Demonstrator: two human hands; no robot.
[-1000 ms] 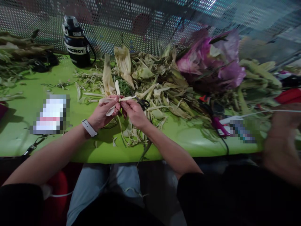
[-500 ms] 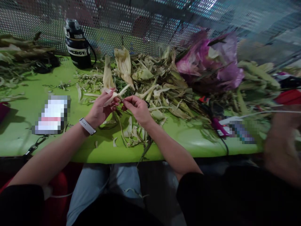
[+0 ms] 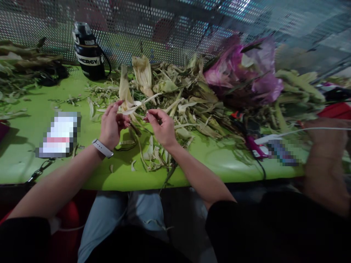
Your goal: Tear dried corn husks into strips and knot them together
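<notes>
My left hand, with a pale watch band at the wrist, is raised over the table, fingers apart. A pale strip of corn husk is just beyond its fingertips; whether they touch it I cannot tell. To the right, my right hand has thumb and forefinger pinched together, and anything between them is too small to make out. Behind the hands stand an upright pale husk and a broader dry husk. Husk scraps lie below and between my hands.
A heap of husks covers the green table to the right, below a pink plastic bag. A black bottle stands at back left. Left is a phone. Another person's arm reaches in at right.
My left hand has moved slightly left and its fingers have opened away from the pale husk strip. The hands are further apart; my right hand stays pinched.
</notes>
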